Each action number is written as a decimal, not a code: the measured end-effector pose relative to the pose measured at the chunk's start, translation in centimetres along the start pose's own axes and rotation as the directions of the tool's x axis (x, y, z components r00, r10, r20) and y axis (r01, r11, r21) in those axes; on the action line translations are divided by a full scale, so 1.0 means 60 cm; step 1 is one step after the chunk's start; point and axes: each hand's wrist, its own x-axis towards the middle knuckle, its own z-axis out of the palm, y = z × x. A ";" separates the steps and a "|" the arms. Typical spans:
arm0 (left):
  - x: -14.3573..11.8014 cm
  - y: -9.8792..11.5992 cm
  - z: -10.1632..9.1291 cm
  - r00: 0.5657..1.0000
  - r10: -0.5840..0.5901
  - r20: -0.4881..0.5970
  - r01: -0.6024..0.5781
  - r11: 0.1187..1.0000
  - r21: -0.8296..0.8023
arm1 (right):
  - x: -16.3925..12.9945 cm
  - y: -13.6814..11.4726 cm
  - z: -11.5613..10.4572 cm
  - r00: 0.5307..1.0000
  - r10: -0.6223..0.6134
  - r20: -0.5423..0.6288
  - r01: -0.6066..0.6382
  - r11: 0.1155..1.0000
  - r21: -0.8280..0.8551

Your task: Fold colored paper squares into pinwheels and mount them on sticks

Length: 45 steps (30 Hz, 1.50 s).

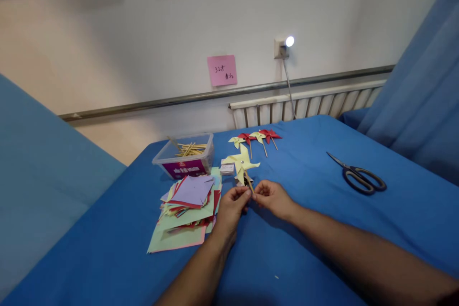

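Note:
A pale yellow paper pinwheel [242, 162] on a thin wooden stick [250, 183] stands upright between my hands, a small pin at its centre. My left hand [234, 204] is closed in a pinch at the lower part of the stick. From the other side, my right hand [273, 198] pinches the stick's lower end, its fingertips almost meeting the left thumb. Just behind the hands are a small white box [227, 169] and some small items partly hidden by the pinwheel. Several finished red and yellow pinwheels [270, 134] lie farther back.
Left of my hands lies a stack of coloured paper sheets [193, 191]. Behind it, a clear plastic tub [158, 158] holds wooden sticks. Scissors with dark handles [358, 176] rest at the right on the blue tablecloth [301, 258]. A radiator [308, 103] is beyond the table.

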 end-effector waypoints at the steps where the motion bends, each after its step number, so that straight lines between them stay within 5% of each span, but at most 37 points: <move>1: -0.001 0.000 0.001 1.000 -0.006 0.011 0.006 1.000 0.016 | 0.008 -0.001 -0.010 0.998 0.002 -0.058 -0.005 0.998 -0.055; 5: -0.005 0.002 0.004 0.999 -0.022 0.048 0.016 0.993 0.116 | 0.063 -0.007 -0.084 0.906 0.021 -0.423 -0.187 0.916 -0.356; 11: -0.003 0.002 0.002 0.993 -0.062 0.104 0.045 0.985 0.164 | 0.169 -0.027 -0.226 0.801 0.021 -0.599 -0.421 0.732 -0.537; 15: -0.001 -0.005 -0.002 0.987 -0.074 0.141 0.046 0.980 0.192 | 0.216 -0.038 -0.276 0.762 0.037 -0.646 -0.539 0.587 -0.603; 25: -0.001 -0.020 -0.005 0.983 -0.062 0.171 0.012 0.959 0.283 | 0.269 -0.032 -0.276 0.749 0.019 -0.662 -0.608 0.418 -0.675; 45: -0.005 -0.013 -0.001 0.984 -0.073 0.162 0.019 0.951 0.308 | 0.252 -0.023 -0.259 0.741 -0.044 -0.670 -0.598 0.411 -0.688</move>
